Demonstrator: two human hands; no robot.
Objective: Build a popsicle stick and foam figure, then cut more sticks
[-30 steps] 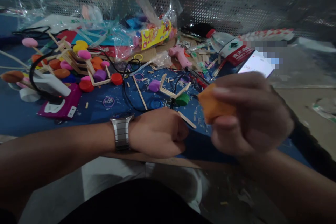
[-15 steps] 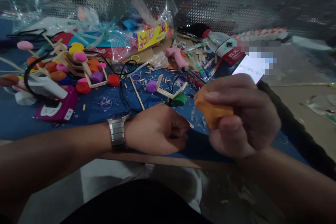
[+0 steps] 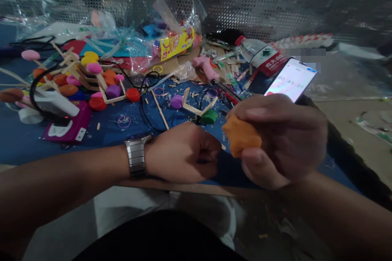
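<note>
Between the fingers and thumb of my right hand (image 3: 281,138) is an uneven lump of orange modelling clay (image 3: 243,135), held above the table's front edge. My left hand (image 3: 183,153), with a metal watch (image 3: 136,155) on its wrist, rests at that edge with the fingers curled into a fist. Whether anything is inside the fist is hidden. Just beyond it lies a small frame of wooden sticks (image 3: 196,109) with a purple clay piece (image 3: 177,102) at one end and a green one (image 3: 209,116) near the other.
A larger stick structure with colourful clay lumps (image 3: 113,90) stands at the left, behind a purple power socket (image 3: 70,124). Farther back are a pink glue gun (image 3: 206,68), a clay packet (image 3: 177,43) and a plastic bottle (image 3: 260,55). A lit phone (image 3: 289,79) lies at the right.
My right hand has shifted slightly left and turned the orange clay, showing more of its lumpy face. More of the phone shows. My left hand stays almost still.
</note>
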